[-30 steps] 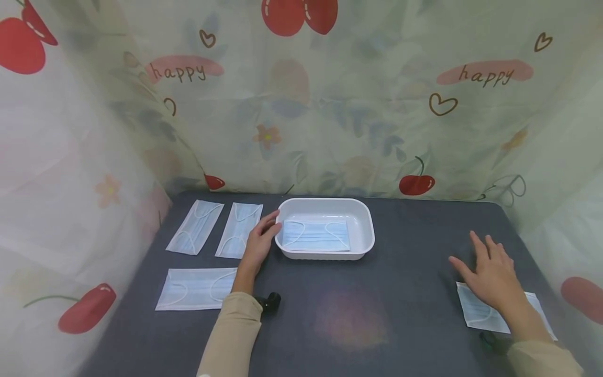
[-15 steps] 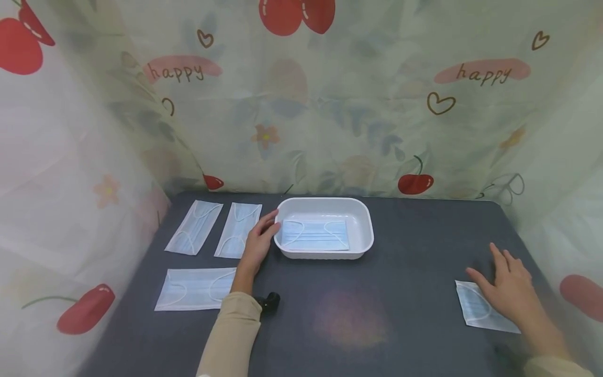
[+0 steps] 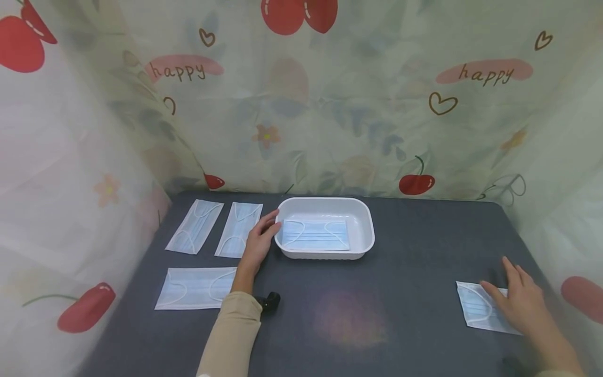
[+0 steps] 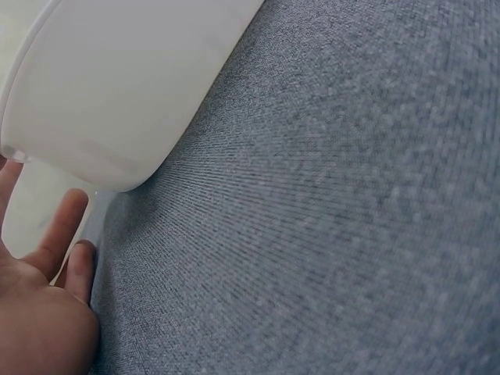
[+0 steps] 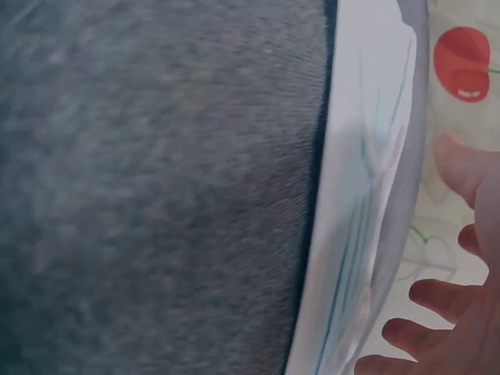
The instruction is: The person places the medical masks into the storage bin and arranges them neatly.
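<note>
At the tray edge [image 3: 325,255], left hand [image 3: 258,242] seems relaxed, well apart from wide right hand [image 3: 522,302] above mask [image 3: 475,308].

Five face masks [image 3: 194,226] show, one tray [image 3: 360,228], one table [image 3: 419,293].

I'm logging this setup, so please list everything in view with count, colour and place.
Table: one, dark grey, foreground.
Curtain: count unclear, pale with printed cherries, behind and beside the table.
Tray: one, white, table's far middle.
Tray mask: one, pale blue, inside the tray.
Left masks: three, pale blue, left of the tray.
Right mask: one, pale blue, table's right, partly hidden.
Sleeve: beige, left forearm.
Left hand: one, bare, at the tray's left end.
Right hand: one, bare, over the right mask.
</note>
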Demonstrator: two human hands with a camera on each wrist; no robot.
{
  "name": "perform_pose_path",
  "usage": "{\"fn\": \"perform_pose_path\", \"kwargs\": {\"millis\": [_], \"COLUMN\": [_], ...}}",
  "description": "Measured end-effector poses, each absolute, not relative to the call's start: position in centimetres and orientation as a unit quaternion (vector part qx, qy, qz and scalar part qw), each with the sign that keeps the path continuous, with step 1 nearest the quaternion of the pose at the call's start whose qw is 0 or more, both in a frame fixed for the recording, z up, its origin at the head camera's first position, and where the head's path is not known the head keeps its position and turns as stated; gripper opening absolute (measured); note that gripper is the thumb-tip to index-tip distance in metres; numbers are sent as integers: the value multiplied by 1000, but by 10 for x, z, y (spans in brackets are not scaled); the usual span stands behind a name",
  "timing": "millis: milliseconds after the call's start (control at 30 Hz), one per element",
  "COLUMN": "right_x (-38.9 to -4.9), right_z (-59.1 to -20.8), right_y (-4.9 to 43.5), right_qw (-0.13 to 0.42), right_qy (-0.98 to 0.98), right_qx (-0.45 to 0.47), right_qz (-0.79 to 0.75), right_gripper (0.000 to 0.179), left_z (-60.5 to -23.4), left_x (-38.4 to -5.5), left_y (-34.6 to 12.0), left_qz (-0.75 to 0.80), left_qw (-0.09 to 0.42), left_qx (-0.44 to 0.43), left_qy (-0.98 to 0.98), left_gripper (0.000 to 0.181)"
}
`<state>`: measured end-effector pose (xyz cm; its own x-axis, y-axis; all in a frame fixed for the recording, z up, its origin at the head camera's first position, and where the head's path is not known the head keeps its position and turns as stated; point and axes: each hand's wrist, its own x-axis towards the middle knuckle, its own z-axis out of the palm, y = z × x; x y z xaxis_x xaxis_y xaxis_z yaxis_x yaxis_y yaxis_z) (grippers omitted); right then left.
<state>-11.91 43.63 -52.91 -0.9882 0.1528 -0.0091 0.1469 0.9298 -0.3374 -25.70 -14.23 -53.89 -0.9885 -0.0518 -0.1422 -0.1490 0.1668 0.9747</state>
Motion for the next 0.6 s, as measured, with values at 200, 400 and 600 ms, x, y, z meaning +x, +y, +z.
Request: {"fn": "perform_pose_path", "kwargs": {"millis": [200, 400, 600], "right_x": [-115, -110, -110], "right_z": [-532, -536, -535], "right_y": [440, 442, 440], "right_qw": [-25, -22, -11], "right_qy": [-979, -979, -980], "right_qx": [-116, -124, -118], "right_qz": [165, 162, 157], "right_gripper": [94, 86, 76], "left_z": [-538, -539, -540], "left_x": [-257, -257, -257], "left_y": [-142, -142, -142], "left_qz": [640, 639, 639], "left_qw": [39, 39, 34], "left_qx": [-66, -66, -62], "left_qy": [765, 765, 766], "left_gripper": [40, 39, 40]}}
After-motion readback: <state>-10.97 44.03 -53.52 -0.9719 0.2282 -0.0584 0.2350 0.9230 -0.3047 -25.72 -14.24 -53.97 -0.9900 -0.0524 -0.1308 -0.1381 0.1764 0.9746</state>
